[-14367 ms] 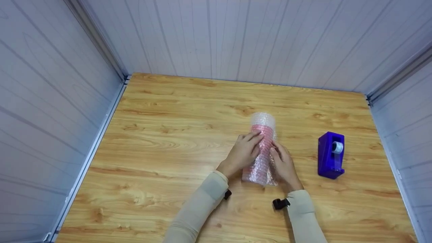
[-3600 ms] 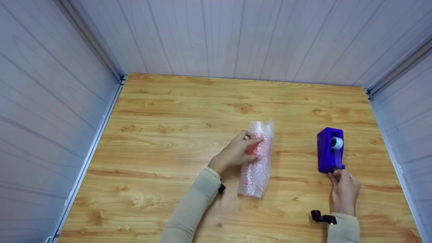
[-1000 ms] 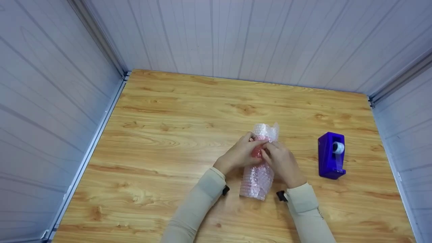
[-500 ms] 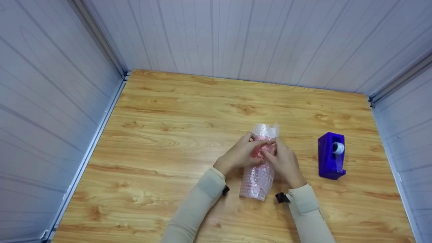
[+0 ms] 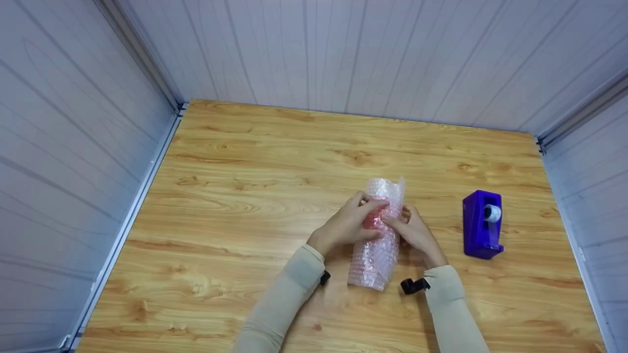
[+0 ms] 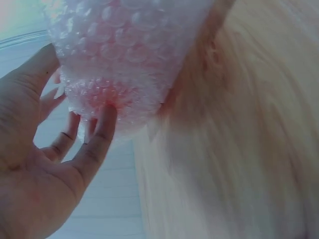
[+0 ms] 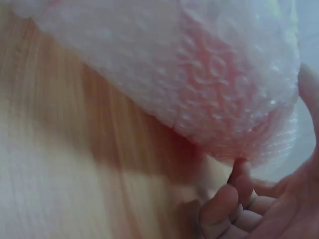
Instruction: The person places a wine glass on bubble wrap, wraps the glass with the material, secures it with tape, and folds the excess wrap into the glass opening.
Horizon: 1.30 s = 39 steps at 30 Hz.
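A bubble wrap roll (image 5: 374,262) lies lengthwise on the wooden table, right of centre, with something pink (image 5: 376,218) showing through its upper half. My left hand (image 5: 345,221) holds it from the left, thumb and fingers spread round its side. From the other side my right hand (image 5: 417,234) grips it, thumb on top and fingers curled against the right flank. In the left wrist view the fingertips of the left hand (image 6: 45,164) press the bubbly wrap (image 6: 127,37). The right wrist view has the right hand (image 7: 279,204) at the rounded end of the wrap (image 7: 219,94).
To the right stands a blue tape dispenser (image 5: 475,229) with a roll of clear tape (image 5: 492,213) in it. Pale panel walls (image 5: 333,54) close off the table (image 5: 235,171) at the back and both sides.
Earlier my right hand was at the tape dispenser, then came to the top of the roll beside the left. Now its fingers have shifted to the roll's right side. The left hand stays put.
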Each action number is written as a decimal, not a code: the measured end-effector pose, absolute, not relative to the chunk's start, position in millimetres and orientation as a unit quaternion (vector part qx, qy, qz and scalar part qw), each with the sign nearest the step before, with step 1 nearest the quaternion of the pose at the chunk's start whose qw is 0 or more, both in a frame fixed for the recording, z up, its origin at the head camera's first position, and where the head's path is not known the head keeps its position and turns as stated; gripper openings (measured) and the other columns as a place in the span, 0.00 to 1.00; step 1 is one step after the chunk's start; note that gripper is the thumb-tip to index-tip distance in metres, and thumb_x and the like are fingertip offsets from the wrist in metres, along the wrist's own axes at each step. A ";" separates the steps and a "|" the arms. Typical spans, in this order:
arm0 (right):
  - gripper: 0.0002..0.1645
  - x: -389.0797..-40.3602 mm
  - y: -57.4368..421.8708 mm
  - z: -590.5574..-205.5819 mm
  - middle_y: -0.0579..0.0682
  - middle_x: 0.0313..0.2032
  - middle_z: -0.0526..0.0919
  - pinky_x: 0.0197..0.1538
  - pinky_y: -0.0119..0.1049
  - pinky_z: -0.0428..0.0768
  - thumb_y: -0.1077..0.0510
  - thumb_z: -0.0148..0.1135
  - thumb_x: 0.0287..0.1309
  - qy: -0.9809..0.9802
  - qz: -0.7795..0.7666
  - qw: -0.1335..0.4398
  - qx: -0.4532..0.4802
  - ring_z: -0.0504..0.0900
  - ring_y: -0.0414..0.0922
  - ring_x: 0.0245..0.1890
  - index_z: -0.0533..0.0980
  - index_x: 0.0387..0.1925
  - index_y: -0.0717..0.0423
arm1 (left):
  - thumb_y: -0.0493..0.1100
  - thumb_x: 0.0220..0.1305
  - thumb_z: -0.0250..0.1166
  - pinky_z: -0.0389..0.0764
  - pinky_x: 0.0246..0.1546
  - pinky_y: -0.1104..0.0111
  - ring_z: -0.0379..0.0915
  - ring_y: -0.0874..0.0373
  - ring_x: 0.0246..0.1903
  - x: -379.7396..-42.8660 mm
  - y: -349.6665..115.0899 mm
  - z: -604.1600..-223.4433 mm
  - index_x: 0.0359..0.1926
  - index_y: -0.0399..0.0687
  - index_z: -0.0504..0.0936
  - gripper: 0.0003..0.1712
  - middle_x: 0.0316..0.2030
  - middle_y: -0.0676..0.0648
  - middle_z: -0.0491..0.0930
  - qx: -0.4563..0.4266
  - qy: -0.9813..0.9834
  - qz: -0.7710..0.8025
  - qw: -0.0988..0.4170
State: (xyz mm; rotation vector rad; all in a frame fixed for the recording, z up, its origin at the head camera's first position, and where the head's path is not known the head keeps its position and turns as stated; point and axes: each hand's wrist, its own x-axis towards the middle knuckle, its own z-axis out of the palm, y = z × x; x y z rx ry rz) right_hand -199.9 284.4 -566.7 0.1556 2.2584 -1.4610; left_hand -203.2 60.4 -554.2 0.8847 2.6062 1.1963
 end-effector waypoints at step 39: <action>0.36 -188.8 283.3 -572.5 0.54 0.38 0.81 0.35 0.36 0.82 0.42 0.60 0.69 0.763 -0.604 0.219 0.067 0.80 0.44 0.30 0.71 0.60 0.70 | 0.52 0.66 0.69 0.80 0.50 0.61 0.77 0.49 0.51 -196.7 64.0 -576.6 0.60 0.42 0.72 0.29 0.54 0.41 0.72 0.083 0.781 0.610 0.107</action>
